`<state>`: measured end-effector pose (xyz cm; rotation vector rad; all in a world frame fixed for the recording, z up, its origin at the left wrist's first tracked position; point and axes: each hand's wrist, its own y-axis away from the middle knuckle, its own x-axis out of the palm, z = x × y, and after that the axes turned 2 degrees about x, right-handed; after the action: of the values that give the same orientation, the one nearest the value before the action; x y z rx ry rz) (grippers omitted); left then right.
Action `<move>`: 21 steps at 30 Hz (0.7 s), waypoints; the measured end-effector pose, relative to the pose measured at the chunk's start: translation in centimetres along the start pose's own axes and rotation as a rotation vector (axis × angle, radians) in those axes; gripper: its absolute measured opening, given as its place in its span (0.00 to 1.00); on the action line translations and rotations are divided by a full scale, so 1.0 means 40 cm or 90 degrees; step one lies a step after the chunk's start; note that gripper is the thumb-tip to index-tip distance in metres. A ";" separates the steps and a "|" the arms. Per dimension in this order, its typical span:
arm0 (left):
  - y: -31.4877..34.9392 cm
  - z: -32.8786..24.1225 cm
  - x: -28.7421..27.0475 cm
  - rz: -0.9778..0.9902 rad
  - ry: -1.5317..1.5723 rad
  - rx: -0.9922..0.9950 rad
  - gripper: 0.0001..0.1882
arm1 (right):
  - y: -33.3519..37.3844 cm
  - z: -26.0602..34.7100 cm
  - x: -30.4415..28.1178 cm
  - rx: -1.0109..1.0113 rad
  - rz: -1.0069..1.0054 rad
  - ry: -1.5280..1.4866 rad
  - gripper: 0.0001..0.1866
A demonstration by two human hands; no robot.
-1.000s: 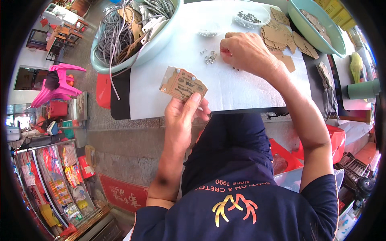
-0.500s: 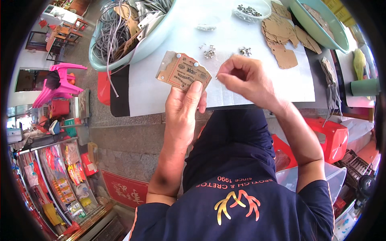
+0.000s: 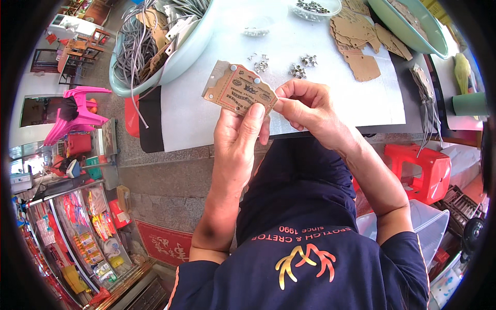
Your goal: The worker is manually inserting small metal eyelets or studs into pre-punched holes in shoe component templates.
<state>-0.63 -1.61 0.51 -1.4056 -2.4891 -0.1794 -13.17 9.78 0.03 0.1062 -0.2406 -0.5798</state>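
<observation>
Brown printed cardboard tag w/ metal rivets (image 3: 238,92): light, stiff-ish, bendable. My left hand (image 3: 238,135) pinches bottom edge; right hand (image 3: 305,103) nips its right corner.

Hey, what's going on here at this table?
A person is holding a brown cardboard tag with metal studs in the left hand, above the near edge of a white table. The right hand pinches at the tag's right end. Small metal rivets lie loose on the table, with a pile of blank tags beyond and a pale green basin of grey cords on the left.
</observation>
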 end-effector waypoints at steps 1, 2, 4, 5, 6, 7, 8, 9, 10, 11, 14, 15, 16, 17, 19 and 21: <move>-0.001 0.001 -0.001 0.004 -0.001 0.001 0.12 | 0.000 -0.001 -0.001 0.001 0.006 -0.007 0.09; -0.001 0.001 -0.001 0.004 -0.001 0.001 0.12 | 0.000 -0.001 -0.002 0.002 0.012 -0.014 0.09; -0.003 -0.003 0.000 0.012 -0.001 0.003 0.12 | 0.000 -0.004 -0.004 0.004 0.017 -0.025 0.09; -0.003 -0.002 0.000 0.012 -0.001 0.003 0.12 | 0.000 -0.004 -0.004 0.006 0.023 -0.034 0.09; -0.003 -0.001 -0.001 0.008 -0.002 0.003 0.12 | 0.000 -0.004 -0.005 0.006 0.023 -0.035 0.09; -0.003 -0.001 -0.001 0.004 -0.002 0.003 0.13 | 0.002 -0.004 -0.007 0.007 0.027 -0.039 0.09; -0.003 -0.001 0.000 0.005 -0.002 0.003 0.13 | 0.003 -0.004 -0.008 0.007 0.032 -0.044 0.09; -0.004 -0.002 0.003 0.003 0.004 0.003 0.13 | 0.005 -0.004 -0.008 0.007 0.032 -0.044 0.09; -0.004 -0.002 0.005 0.002 0.010 0.003 0.14 | 0.008 -0.003 -0.008 0.002 0.030 -0.040 0.10; -0.005 -0.001 0.006 0.002 0.011 0.003 0.14 | 0.010 -0.002 -0.008 -0.003 0.028 -0.035 0.12; -0.005 0.002 0.003 -0.005 0.006 0.003 0.14 | 0.011 0.002 -0.009 0.008 0.053 -0.074 0.13; -0.006 0.006 0.000 0.007 0.004 0.009 0.15 | 0.011 0.002 -0.010 0.008 0.052 -0.075 0.13; -0.006 0.009 -0.001 0.019 0.003 0.016 0.15 | 0.010 0.002 -0.011 0.002 0.054 -0.071 0.14; -0.007 0.011 -0.001 0.020 0.003 0.015 0.15 | 0.010 0.002 -0.012 -0.004 0.056 -0.068 0.14; -0.010 0.014 0.004 0.021 0.015 0.014 0.15 | 0.009 -0.002 -0.012 -0.011 0.055 -0.075 0.13; -0.011 0.021 0.008 0.020 0.014 0.018 0.15 | 0.010 -0.001 -0.012 -0.017 0.056 -0.082 0.13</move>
<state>-1.31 -1.38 -0.18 -1.4221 -2.4412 -0.1531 -13.34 10.38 -0.03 0.0320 -0.3606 -0.5031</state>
